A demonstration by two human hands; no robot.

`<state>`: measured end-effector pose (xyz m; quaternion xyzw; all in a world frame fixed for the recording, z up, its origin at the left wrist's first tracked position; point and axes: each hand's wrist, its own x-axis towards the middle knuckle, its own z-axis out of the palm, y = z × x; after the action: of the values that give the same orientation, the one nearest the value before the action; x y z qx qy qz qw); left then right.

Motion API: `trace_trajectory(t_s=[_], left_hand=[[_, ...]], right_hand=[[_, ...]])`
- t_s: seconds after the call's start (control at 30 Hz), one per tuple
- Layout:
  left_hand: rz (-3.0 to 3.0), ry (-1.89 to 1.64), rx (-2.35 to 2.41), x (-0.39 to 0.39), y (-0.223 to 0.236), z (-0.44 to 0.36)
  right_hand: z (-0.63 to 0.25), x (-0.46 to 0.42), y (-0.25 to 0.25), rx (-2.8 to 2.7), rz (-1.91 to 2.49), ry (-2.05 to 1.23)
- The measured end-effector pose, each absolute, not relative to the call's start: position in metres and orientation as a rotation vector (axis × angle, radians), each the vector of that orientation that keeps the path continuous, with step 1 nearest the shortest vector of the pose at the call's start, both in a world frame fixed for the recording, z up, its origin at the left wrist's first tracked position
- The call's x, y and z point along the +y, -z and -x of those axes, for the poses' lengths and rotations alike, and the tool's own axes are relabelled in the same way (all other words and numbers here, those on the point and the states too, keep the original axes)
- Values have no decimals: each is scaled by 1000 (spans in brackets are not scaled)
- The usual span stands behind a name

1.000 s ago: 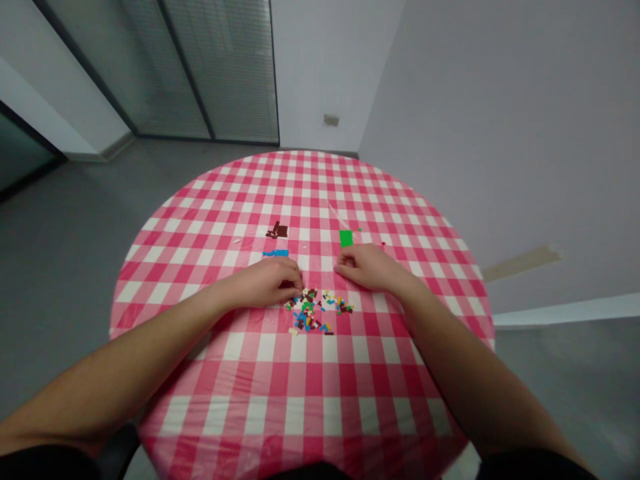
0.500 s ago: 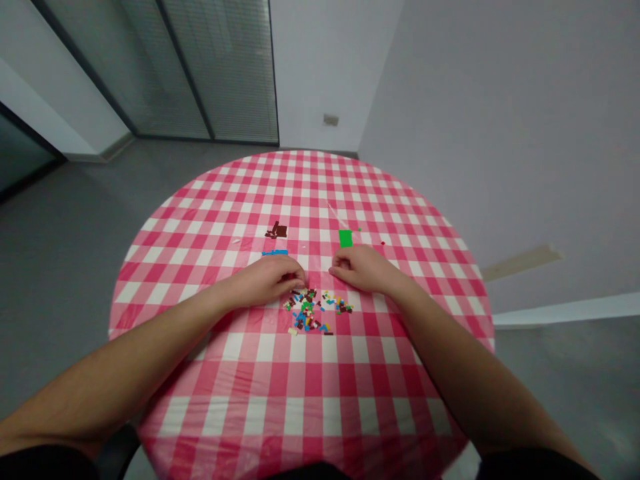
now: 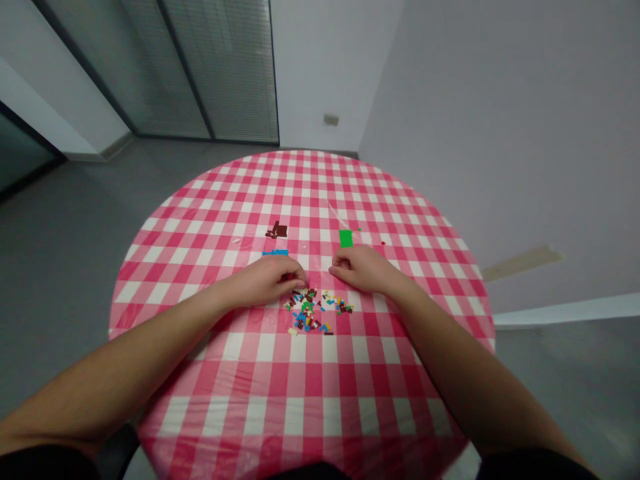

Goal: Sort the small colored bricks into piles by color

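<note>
My left hand (image 3: 277,277) rests on the table with its fingers curled and pressed together at the upper left edge of a pile of small toy bricks (image 3: 307,310). The pile mixes brown, blue, green, yellow and white pieces. Opposite it, my right hand (image 3: 364,268) is closed in a loose fist, apart from the pile. Whatever either hand may pinch is too small to make out. A green plate (image 3: 345,238) lies just beyond my right hand. Blue pieces (image 3: 275,253) lie behind my left hand, partly covered by it.
The round table has a red-and-white checked cloth (image 3: 320,380). Brown pieces (image 3: 277,231) form a group farther back on the left. A tiny red piece (image 3: 383,243) and a small green piece (image 3: 359,229) lie at the right. A wall (image 3: 520,133) stands beyond the table's right side.
</note>
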<state>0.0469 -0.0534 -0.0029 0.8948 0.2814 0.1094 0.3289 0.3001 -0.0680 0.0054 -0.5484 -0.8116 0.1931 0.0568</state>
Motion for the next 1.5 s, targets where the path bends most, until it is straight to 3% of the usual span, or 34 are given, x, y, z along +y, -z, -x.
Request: trace_trajectory(t_s=[1.5], left_hand=[[-2378,-307,638,-53,4,-46]], right_hand=[[-298,-67,-4,-2467,1672,-533]])
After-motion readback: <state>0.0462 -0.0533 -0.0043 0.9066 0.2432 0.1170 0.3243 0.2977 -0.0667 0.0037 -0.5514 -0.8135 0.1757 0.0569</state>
